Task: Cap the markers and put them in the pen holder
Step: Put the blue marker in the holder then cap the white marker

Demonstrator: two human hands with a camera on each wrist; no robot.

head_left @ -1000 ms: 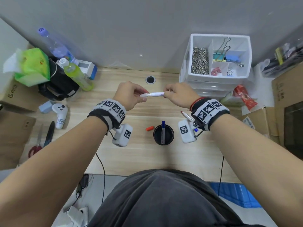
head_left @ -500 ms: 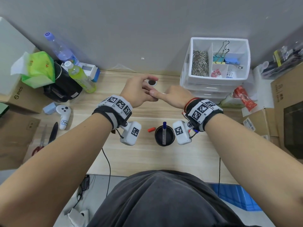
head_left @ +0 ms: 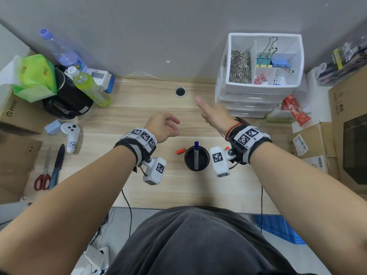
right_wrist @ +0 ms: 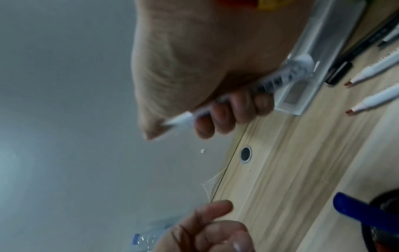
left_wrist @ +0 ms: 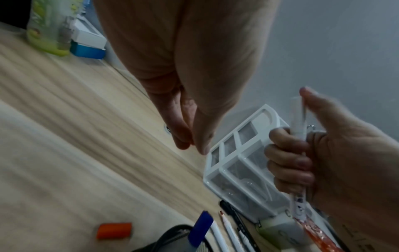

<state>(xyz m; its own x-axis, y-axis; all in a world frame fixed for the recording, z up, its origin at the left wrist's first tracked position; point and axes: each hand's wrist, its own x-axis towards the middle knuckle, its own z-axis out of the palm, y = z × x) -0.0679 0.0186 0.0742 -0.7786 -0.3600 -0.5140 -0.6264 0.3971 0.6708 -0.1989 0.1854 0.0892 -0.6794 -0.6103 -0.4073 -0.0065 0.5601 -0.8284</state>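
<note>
My right hand (head_left: 213,115) hovers over the desk behind the pen holder, thumb stretched out. Its curled fingers (right_wrist: 235,110) grip a white marker (right_wrist: 254,88), which the hand hides in the head view. To its left my left hand (head_left: 168,126) hangs free, its fingers (left_wrist: 187,136) relaxed and holding nothing. The black pen holder (head_left: 187,161) stands between my wrists with a blue-capped marker (head_left: 196,153) in it. An orange cap (head_left: 180,151) lies just left of the holder. Two uncapped red-tipped markers (right_wrist: 373,68) and a black marker (right_wrist: 343,69) lie on the desk under my right wrist.
A white drawer organiser (head_left: 258,90) with clips stands at the back right. Bottles (head_left: 91,90), a tissue pack (head_left: 33,76) and a black bag crowd the back left. A controller (head_left: 71,135), scissors (head_left: 42,175) and cardboard boxes (head_left: 347,124) line the sides. A cable hole (head_left: 180,91) sits mid-desk.
One second ago both hands held the white marker between them and then pressed together. Now they are apart: my left hand has let go and drawn back, while the right keeps the marker.
</note>
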